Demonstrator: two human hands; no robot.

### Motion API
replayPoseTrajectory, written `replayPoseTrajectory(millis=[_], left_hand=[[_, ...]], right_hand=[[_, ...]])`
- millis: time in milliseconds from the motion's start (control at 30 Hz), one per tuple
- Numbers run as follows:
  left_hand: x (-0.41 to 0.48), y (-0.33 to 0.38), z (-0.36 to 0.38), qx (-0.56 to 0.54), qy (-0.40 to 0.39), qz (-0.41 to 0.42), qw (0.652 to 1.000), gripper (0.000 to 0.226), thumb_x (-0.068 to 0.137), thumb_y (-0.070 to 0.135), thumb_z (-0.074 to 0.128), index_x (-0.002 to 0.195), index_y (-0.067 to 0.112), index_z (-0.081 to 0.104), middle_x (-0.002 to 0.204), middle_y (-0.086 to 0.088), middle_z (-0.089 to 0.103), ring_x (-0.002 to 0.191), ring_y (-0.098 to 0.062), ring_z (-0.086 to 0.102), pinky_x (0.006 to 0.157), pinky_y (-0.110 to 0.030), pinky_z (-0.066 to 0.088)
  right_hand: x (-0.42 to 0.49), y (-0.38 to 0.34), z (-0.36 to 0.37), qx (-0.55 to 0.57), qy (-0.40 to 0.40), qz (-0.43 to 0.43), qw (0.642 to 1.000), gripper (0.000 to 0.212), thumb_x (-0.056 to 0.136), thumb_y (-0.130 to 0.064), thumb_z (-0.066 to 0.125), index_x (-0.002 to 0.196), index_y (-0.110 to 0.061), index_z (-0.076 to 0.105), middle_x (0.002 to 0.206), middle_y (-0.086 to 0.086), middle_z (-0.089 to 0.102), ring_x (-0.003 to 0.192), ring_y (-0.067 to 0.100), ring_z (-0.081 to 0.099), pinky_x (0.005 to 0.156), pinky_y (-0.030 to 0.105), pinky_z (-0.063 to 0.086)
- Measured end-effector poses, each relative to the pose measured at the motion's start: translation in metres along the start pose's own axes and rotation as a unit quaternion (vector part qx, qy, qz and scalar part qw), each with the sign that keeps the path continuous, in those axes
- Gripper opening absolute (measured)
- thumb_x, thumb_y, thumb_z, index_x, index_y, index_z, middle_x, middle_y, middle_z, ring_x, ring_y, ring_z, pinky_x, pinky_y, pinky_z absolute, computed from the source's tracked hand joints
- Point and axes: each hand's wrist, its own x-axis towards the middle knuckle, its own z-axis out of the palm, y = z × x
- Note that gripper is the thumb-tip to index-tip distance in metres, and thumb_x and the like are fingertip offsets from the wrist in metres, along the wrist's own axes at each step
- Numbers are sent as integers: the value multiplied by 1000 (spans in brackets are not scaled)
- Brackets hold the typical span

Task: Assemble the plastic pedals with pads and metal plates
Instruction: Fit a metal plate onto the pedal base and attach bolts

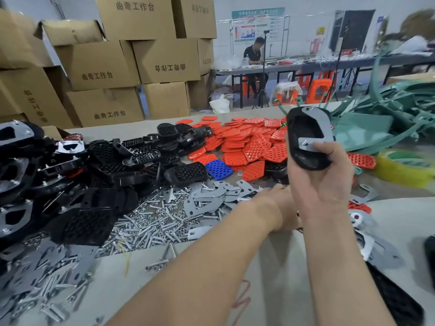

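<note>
Workshop interior: stacked cardboard boxes [103,64] behind a grey bench [270,267], with a seated person [255,57] at a far table. Across the bench lie a heap of black pedals [131,161], a spread of red pads [247,142] with one blue pad [219,169] at its near edge, a drift of bolts and nuts [150,222], and loose metal plates [211,196]. A roll of tape [404,167] and tangled green strapping [388,109] lie at the right.

The right hand [322,182] holds one pedal [303,137] raised above the bench, hollow underside facing the camera. Its fingers are wrapped round the pedal's lower end, and the thumb pins the lower tab of a grey plate [323,124] against the rim.

The left hand [275,203] reaches low toward the loose plates. Its fingers are hidden behind the right wrist, so whether it grasps anything cannot be told.

Handling, as judged: the pedal shell looks stiff, light and glossy, hence somewhat slippery. It is best gripped across its narrow end, leaving the plate holes free. The plate is thin and rigid, not yet visibly bolted, and may slide unless thumb pressure is kept on it. Small bolts are likely to roll.
</note>
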Motion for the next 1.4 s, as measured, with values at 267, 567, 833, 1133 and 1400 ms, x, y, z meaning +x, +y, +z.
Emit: replayPoseTrajectory(millis=[267, 567, 833, 1133, 1400], left_hand=[[-62, -36, -20, -80, 204, -60, 974, 16, 99, 12, 47, 103, 12, 62, 100, -14, 71, 88, -35, 65, 69, -42, 49], [-161, -67, 11, -705, 351, -201, 583, 20, 107, 20, 44, 107, 12, 62, 91, -7, 78, 70, -12, 68, 57, -22, 53], [-180, -76, 20, -766, 386, -211, 469, 11, 103, 16, 51, 103, 9, 58, 93, -15, 78, 70, -17, 72, 58, -26, 57], [-181, -79, 22, -746, 395, -236, 481, 18, 101, 25, 58, 93, 13, 69, 78, -3, 72, 67, -13, 63, 62, -28, 54], [-184, -80, 14, -738, 424, -237, 468, 14, 98, 19, 58, 97, 11, 68, 96, 1, 78, 58, -3, 55, 50, -22, 48]], right_hand=[[-5, 8, 2, -18, -2, 32, 999, 48, 82, 10, 40, 123, 5, 65, 130, 19, 68, 121, 32, 66, 117, 42, 41], [-18, 51, -12, -128, 7, 142, 981, 24, 84, 11, 45, 89, -6, 62, 100, 10, 58, 101, 28, 55, 101, 31, 47], [-29, 84, -29, -210, -14, 241, 947, 38, 71, 7, 56, 108, -3, 63, 108, 15, 58, 100, 27, 61, 92, 32, 57], [-36, 95, -30, -266, 4, 286, 920, 49, 75, 9, 55, 125, 9, 57, 118, 22, 56, 110, 33, 53, 101, 42, 42], [-42, 99, -27, -247, -28, 309, 918, 52, 78, 5, 55, 129, 8, 61, 132, 23, 66, 120, 38, 64, 103, 43, 54]])
